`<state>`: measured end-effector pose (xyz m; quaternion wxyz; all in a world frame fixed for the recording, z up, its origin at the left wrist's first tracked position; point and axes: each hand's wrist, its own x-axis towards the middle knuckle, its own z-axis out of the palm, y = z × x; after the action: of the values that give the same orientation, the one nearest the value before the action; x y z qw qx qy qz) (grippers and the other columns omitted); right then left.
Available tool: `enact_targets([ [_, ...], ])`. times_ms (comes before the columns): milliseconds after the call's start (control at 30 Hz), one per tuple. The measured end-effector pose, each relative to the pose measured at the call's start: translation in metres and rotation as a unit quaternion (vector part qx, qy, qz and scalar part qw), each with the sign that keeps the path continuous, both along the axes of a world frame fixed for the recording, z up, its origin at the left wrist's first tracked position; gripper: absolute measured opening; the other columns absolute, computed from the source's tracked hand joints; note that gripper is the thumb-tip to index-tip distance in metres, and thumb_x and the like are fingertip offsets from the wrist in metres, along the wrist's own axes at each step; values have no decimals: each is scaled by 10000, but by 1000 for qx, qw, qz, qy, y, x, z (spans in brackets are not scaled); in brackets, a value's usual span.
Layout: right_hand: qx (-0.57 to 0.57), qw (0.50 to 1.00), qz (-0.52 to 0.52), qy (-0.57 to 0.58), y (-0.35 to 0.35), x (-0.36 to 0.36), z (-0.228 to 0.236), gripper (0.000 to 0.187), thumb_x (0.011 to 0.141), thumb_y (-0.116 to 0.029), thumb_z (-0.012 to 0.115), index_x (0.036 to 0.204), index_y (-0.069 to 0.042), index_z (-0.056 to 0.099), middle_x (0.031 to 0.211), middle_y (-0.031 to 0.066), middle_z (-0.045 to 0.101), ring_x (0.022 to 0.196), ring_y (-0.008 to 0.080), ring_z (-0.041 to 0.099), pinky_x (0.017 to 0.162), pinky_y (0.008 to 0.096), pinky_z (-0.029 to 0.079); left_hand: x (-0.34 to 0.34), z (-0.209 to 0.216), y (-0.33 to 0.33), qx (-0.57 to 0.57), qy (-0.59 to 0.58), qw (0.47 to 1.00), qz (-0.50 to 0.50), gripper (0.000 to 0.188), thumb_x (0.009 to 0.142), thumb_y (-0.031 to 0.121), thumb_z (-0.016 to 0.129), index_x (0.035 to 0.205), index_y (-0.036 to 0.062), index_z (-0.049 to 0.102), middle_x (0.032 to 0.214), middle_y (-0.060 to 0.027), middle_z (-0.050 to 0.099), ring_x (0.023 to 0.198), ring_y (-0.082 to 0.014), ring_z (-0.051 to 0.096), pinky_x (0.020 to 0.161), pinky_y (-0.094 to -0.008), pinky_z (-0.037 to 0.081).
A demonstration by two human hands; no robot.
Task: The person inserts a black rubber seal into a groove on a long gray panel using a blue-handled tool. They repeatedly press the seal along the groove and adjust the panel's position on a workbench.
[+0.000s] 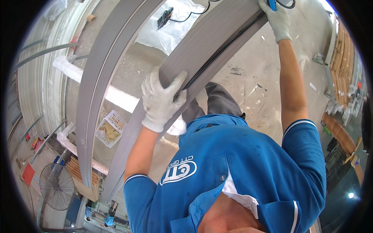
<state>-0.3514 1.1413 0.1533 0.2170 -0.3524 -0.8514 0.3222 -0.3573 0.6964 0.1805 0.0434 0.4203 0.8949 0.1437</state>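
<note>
The grey plank lay slanting before the person; left hand rested upon it, fingers apart, and right hand was clamped around a blue tool. Beyond its right edge lay wide floor; leftward, a second plank and basket limited the room.

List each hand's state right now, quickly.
Left hand: open, fingers spread on the grey panel.
Right hand: closed on a blue object, partly cut off.

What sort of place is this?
Probably a workshop or factory floor: there are long grey panels at the worker's hands, a stack of long pale strips and a large fan.
</note>
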Motion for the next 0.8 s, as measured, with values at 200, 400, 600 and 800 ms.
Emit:
enact_targets([
  [200, 54, 998, 30, 5, 27, -12, -17, 505, 889, -570, 737, 930, -68, 716, 761, 10, 622, 631, 78, 510, 589, 276, 411, -17, -7, 45, 49, -2, 999, 14, 597, 777, 381, 799, 1355, 352, 649, 1332, -262, 519, 1205, -440, 527, 1011, -536, 442],
  [400, 0, 997, -10, -82, 29, -9, -9, 521, 834, -602, 762, 832, -84, 702, 642, -33, 519, 610, 93, 490, 580, 277, 379, 0, 2, -77, 66, -115, 989, 69, 719, 795, 511, 774, 1424, 204, 607, 1414, -251, 525, 1290, -466, 499, 1090, -529, 412],
  [600, 5, 996, -8, -91, 25, -10, 1, 541, 823, -615, 761, 808, -80, 681, 638, -33, 491, 597, 99, 469, 575, 283, 368, 65, 5, -205, -29, 21, 990, 135, 681, 833, 602, 708, 1392, 218, 642, 1366, -258, 509, 1237, -464, 497, 1069, -576, 392],
  [800, 27, 997, 28, -64, 78, -9, -38, 542, 823, -615, 768, 840, -78, 693, 729, -24, 560, 667, 103, 497, 635, 299, 409, 60, 5, -184, -59, -15, 990, 128, 563, 806, 484, 769, 1318, 262, 695, 1330, -253, 526, 1196, -442, 515, 1018, -549, 421],
])
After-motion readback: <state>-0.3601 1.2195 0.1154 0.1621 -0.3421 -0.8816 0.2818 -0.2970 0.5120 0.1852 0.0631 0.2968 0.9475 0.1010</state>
